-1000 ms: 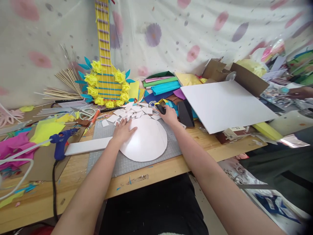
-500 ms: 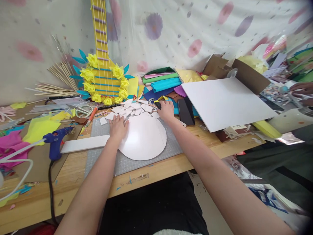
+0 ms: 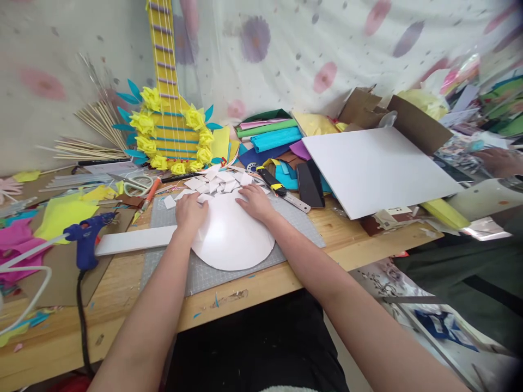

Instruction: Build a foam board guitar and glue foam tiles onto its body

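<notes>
White disc [image 3: 232,239] lies on cutting mat [image 3: 300,223], near front edge of surface [image 3: 261,283]. Left hand [image 3: 190,213] at disc's 10 o'clock, right hand [image 3: 256,203] at 1 o'clock; both touch rim, fingers loosely bent; gripping or merely resting, cannot tell.

Possible trouble: scraps [image 3: 218,181] heaped at 12 o'clock could wedge under disc and tilt it if pushed that way. Cutter [image 3: 273,181] just past right hand, toward 2 o'clock; blade unclear, careless reach might nick fingers. White strip [image 3: 137,240] at 9 o'clock: left forearm's sweep could shove it against glue gun [image 3: 87,242].
</notes>
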Demonstrator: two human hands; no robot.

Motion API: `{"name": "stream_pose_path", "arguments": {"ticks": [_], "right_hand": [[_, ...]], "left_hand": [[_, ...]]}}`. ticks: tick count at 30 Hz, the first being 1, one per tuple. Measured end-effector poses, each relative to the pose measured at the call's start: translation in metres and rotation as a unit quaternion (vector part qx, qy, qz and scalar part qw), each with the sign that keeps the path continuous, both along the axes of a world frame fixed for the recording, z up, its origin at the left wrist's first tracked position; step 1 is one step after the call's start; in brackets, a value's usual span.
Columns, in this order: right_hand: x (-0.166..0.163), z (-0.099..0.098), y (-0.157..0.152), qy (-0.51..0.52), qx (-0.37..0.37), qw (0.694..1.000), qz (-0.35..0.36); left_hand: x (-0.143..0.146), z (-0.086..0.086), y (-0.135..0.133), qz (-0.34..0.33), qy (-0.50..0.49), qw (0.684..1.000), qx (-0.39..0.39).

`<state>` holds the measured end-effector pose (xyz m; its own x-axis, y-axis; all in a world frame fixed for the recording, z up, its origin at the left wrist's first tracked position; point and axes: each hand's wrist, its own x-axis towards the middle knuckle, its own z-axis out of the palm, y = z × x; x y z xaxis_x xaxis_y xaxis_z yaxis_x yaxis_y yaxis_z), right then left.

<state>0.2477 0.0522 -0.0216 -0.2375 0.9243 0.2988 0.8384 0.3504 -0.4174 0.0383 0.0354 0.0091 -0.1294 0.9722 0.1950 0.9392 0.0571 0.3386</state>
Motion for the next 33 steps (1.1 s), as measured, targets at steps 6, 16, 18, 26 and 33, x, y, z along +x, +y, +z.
{"name": "stream_pose_path", "arguments": {"ticks": [6, 16, 18, 26, 33], "right_hand": [[0.007, 0.004, -0.003, 0.074, 0.027, 0.996, -0.034], [0.004, 0.006, -0.004, 0.113, 0.003, 0.992, -0.051], [0.003, 0.007, -0.003, 0.126, -0.008, 0.991, -0.049], [0.013, 0.007, 0.006, 0.306, -0.052, 0.944, -0.111], [0.029, 0.013, 0.001, 0.233, -0.069, 0.961, -0.134]], "left_hand": [[-0.006, 0.020, 0.055, 0.014, -0.006, 1.000, -0.007], [-0.012, 0.017, 0.089, 0.052, -0.068, 0.994, -0.070], [-0.012, 0.017, 0.081, 0.066, -0.095, 0.993, 0.006], [-0.008, 0.002, 0.031, -0.028, -0.209, 0.964, 0.165], [0.005, -0.012, -0.020, -0.193, -0.099, 0.964, 0.155]]}}
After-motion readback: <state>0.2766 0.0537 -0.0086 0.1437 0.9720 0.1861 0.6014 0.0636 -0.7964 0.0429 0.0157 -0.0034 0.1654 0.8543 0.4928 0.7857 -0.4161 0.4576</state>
